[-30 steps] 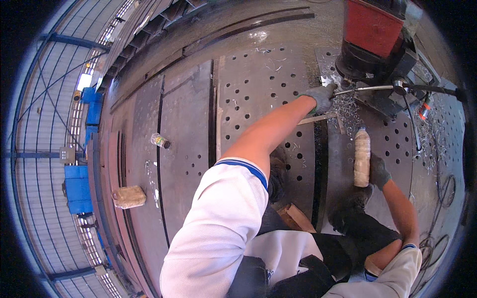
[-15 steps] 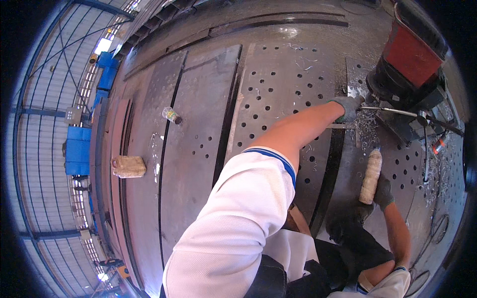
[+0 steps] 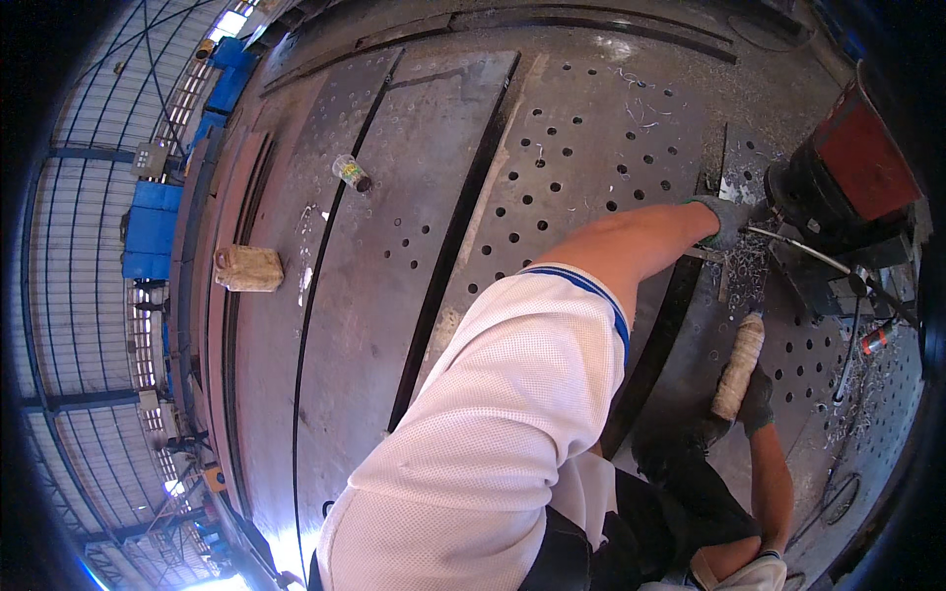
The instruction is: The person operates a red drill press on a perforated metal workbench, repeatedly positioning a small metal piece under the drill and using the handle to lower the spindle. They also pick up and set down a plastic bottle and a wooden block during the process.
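Observation:
My left hand (image 3: 724, 219), in a grey glove, reaches far forward to the foot of a red and black drilling machine (image 3: 852, 187). Its fingers are closed at the end of a thin metal rod (image 3: 798, 246) that runs from the machine. My right hand (image 3: 754, 402), in a dark glove, grips the lower end of a whitish cylinder (image 3: 739, 362), held upright over the perforated steel plate (image 3: 591, 158). Curled metal shavings (image 3: 749, 271) lie on the plate between the two hands.
Long steel plates (image 3: 365, 256) lie side by side with dark gaps between them. A small clear bottle (image 3: 352, 173) and a tan canister (image 3: 248, 268) rest on the left plates. A red-tipped tool (image 3: 875, 340) and cables lie right of the machine. Blue equipment (image 3: 153, 227) stands far left.
The view has swung, so the machine and both hands sit further right and lower in the picture. Both hands keep their grips; the cylinder stays upright.

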A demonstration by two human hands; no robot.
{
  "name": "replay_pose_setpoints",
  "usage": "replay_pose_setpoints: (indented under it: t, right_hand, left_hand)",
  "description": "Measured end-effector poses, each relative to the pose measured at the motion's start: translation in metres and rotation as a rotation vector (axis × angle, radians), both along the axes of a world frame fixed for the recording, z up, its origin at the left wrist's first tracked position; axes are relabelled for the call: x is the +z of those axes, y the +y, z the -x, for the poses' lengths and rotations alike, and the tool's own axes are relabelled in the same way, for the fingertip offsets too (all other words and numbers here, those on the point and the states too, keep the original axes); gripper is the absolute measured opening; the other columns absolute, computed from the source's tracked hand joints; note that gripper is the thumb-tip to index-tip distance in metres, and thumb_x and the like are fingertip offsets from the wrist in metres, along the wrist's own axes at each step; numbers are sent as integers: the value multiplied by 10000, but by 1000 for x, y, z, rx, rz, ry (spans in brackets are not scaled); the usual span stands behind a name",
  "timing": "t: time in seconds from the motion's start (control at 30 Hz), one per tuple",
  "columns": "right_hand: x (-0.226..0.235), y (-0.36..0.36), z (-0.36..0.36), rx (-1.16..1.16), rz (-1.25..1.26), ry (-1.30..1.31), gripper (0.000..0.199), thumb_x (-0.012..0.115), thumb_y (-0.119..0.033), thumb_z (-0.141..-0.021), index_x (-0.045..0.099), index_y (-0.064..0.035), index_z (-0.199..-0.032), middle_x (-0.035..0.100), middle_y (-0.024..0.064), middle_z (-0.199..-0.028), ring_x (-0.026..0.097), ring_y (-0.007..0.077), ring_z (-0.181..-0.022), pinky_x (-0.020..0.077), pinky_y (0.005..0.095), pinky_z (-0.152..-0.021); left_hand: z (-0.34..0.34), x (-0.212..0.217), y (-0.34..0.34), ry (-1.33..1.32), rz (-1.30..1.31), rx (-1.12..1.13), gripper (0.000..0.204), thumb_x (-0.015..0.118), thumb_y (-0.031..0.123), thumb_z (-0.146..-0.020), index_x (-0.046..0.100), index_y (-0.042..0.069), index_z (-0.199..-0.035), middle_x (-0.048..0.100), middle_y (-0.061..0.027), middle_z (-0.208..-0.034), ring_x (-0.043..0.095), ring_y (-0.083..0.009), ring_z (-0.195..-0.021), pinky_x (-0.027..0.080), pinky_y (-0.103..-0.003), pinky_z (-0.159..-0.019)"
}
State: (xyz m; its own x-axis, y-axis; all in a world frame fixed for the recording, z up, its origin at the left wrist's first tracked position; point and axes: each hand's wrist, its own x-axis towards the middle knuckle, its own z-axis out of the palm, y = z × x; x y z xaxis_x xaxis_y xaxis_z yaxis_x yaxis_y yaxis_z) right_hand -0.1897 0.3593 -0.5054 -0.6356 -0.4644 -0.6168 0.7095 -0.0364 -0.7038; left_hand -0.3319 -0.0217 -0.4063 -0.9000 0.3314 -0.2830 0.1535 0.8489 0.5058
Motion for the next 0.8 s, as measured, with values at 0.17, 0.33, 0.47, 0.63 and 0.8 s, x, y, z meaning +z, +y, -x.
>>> replay_pose_setpoints:
  t: [0.17,0.33,0.47,0.63,0.8]
  right_hand:
    - [45,-7,-2,759,-868,1194,347,603,-208,-1011,580,-43,-1316,712,130,-1178,711,279,-1024,584,414,-883]
    - [45,-12,-4,621,-695,925,368,608,-211,-1009,572,-43,-1334,690,130,-1244,690,274,-1090,567,418,-932]
    - [4,2,0,276,-150,493,377,615,-212,-1007,567,-47,-1343,691,126,-1242,687,270,-1098,565,408,-939]
    - [28,-11,-2,717,-791,1065,436,666,-215,-976,553,-48,-1362,705,114,-1209,698,265,-1066,566,399,-924]
    - [54,-19,-6,718,-877,1029,416,682,-217,-962,584,-49,-1330,722,112,-1172,710,253,-1040,568,395,-902]
  left_hand:
    - [0,7,7,-59,-27,11,729,665,271,-850,419,108,-1516,631,-278,-1321,630,-421,-1221,502,-501,-999]
    - [3,5,12,-45,-26,-2,734,674,271,-851,422,106,-1520,627,-278,-1328,630,-418,-1223,502,-499,-1001]
    - [10,-9,11,-49,-41,15,715,675,283,-858,439,105,-1510,633,-278,-1318,637,-423,-1205,510,-503,-987]
    - [7,-26,0,-24,-6,21,711,666,309,-873,429,115,-1515,652,-274,-1284,643,-429,-1188,511,-508,-981]
    - [3,-6,8,-57,-45,30,729,669,305,-869,408,118,-1523,656,-280,-1271,641,-432,-1192,509,-512,-982]
